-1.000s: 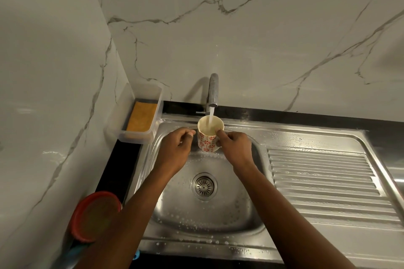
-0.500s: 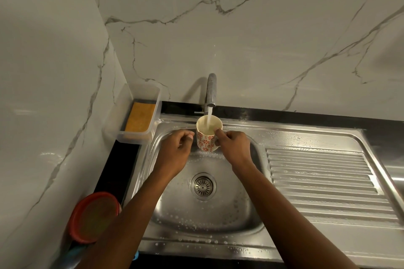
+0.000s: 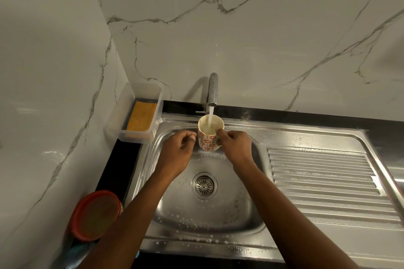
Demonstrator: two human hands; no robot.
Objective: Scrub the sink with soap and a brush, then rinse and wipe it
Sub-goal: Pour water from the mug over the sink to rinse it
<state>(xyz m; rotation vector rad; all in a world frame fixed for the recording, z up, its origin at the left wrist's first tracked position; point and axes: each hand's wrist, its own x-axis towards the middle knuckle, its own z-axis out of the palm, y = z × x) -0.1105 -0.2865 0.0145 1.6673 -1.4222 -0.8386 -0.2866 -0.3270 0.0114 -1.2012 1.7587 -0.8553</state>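
Observation:
A stainless steel sink with soap suds on its walls and rim lies below me, its drain strainer in the middle. The tap at the back runs water into a white mug with red flowers. My right hand grips the mug by its right side, thumb at the rim, holding it upright under the stream. My left hand hovers just left of the mug with fingers loosely curled, holding nothing and just apart from it.
A clear plastic tray with a yellow sponge stands on the black counter at the sink's back left corner. A red-lidded container sits at the front left. The ribbed draining board stretches to the right. Marble walls close the back and left.
The mug has filled a little more under the running tap. My left hand has drawn slightly away from the mug. The right hand holds as before.

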